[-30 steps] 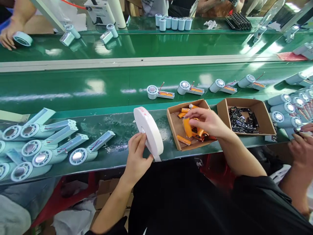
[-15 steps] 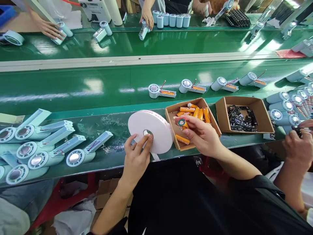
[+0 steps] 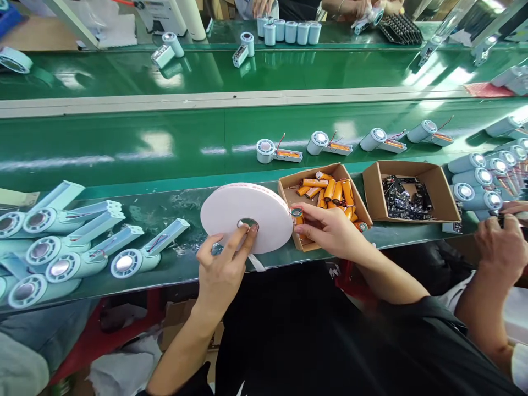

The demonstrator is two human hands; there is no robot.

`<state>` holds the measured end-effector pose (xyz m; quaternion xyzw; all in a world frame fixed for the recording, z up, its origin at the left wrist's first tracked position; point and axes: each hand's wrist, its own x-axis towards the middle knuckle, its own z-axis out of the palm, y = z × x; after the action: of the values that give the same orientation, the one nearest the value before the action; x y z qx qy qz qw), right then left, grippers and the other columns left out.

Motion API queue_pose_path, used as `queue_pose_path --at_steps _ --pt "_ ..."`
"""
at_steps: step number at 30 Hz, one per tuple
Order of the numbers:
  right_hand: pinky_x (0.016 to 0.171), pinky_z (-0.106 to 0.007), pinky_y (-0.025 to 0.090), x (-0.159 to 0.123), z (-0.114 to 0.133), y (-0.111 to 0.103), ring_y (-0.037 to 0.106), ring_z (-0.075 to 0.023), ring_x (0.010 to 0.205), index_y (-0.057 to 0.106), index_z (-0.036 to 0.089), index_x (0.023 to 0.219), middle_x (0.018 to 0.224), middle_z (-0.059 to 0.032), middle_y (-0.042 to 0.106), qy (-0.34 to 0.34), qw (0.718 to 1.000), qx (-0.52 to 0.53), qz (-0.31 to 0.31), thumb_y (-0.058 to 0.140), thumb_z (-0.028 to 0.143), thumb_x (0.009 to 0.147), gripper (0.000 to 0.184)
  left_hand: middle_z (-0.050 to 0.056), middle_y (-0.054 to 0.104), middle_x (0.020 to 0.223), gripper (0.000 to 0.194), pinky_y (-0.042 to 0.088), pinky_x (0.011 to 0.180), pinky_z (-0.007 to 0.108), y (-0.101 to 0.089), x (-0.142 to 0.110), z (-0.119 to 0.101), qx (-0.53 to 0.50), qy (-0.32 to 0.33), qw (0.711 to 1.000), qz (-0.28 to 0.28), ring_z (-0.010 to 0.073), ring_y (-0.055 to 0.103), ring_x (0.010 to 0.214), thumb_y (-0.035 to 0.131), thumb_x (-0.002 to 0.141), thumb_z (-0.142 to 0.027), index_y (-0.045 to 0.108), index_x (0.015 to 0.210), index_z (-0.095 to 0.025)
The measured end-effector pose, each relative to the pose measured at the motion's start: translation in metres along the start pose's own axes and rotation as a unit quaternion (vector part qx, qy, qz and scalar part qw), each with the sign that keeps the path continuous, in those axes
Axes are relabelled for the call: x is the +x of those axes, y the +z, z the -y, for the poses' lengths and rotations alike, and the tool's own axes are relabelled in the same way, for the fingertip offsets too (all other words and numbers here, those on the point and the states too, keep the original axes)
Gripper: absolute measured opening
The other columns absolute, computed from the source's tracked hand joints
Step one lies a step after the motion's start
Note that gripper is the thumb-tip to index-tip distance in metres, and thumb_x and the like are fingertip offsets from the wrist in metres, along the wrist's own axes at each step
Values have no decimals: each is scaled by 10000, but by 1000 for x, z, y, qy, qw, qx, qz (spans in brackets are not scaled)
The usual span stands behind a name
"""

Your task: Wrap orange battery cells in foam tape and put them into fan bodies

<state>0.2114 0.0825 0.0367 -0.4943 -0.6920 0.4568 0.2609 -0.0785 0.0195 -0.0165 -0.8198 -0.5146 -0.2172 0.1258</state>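
My left hand [image 3: 223, 264] grips a large white roll of tape [image 3: 223, 212], its fingertips in the core hole and the roll tilted over the bench edge. A short loose strip hangs below the roll. Between the thumb and fingers of my right hand [image 3: 330, 228] is an orange battery [image 3: 297, 219] with a greenish end, held close against the roll's right edge. Just behind that hand, a cardboard box [image 3: 287, 181] holds several more orange batteries [image 3: 329, 190].
Right of the batteries, another cardboard box [image 3: 373, 190] contains black circuit boards [image 3: 406, 198]. Light-blue fan housings [image 3: 127, 263] crowd the bench at left. Several housings with batteries [image 3: 287, 155] lie on the green belt [image 3: 124, 143]. A co-worker's hand [image 3: 499, 247] works at right.
The tape roll has tipped flatter and shifted left. My right hand has lowered the battery to the roll's edge. Housings on the near belt moved slightly right; a co-worker's hand opposite released a housing.
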Motion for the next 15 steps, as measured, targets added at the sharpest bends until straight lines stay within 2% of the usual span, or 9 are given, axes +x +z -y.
queue_pose_path --at_steps 2,3,5,7,9,10,12,14,15 --pt "757 -321 618 3 -2 3 695 -186 739 694 254 1334 799 9 721 2 998 61 -18 711 514 933 478 50 713 1335 743 383 1176 660 -2 2 -1 5 -5 1000 5 345 432 1225 676 918 -134 489 1590 -390" --pt "795 -347 632 5 -3 10 727 -208 803 689 254 1327 855 -11 748 -8 993 111 -49 724 524 920 490 59 713 1315 700 312 1201 714 -3 3 -4 8 -14 1000 5 345 446 1204 685 933 -186 505 1573 -408" --pt "905 -419 641 7 -5 34 760 -260 1004 636 267 1363 1057 -75 781 -43 964 211 -156 710 572 917 545 92 708 1260 630 242 1196 754 -1 5 -14 21 -28 999 -16 347 465 1163 706 944 -302 536 1542 -403" --pt "999 -489 620 8 -5 60 726 -285 1192 528 298 1450 1255 -127 744 -63 920 265 -282 620 635 956 605 127 697 1179 636 297 1153 715 4 4 -29 35 -35 997 -59 351 466 1130 741 919 -420 557 1525 -354" --pt "1028 -527 609 10 -4 74 685 -281 1286 436 326 1504 1362 -143 693 -57 894 278 -347 502 673 997 617 144 671 1080 715 376 1088 646 8 0 -48 25 -42 994 -95 345 474 1079 775 878 -495 555 1528 -293" --pt "1023 -535 613 11 -2 71 680 -282 1295 437 328 1496 1370 -142 687 -48 894 280 -346 484 679 1001 609 141 656 1036 748 400 1058 614 9 -5 -56 13 -45 994 -104 336 481 1050 790 862 -497 550 1534 -272" --pt "987 -524 637 13 3 44 693 -290 1270 539 316 1393 1320 -126 710 -44 906 278 -316 528 675 980 547 125 648 995 760 410 1028 574 8 -15 -66 -18 -40 996 -81 315 495 1008 805 855 -428 537 1548 -268" --pt "973 -485 650 13 11 -4 680 -293 1287 659 317 1205 1283 -88 723 -71 910 260 -315 599 644 951 419 112 677 1022 743 406 1025 553 4 -24 -60 -58 -20 998 -4 304 511 1009 801 852 -326 541 1547 -294" --pt "1000 -446 641 12 16 -28 633 -275 1358 692 342 1133 1339 -47 699 -97 899 240 -354 595 626 960 347 112 696 1067 741 407 1029 548 2 -26 -51 -79 -11 995 53 309 522 1037 797 848 -288 546 1544 -299"
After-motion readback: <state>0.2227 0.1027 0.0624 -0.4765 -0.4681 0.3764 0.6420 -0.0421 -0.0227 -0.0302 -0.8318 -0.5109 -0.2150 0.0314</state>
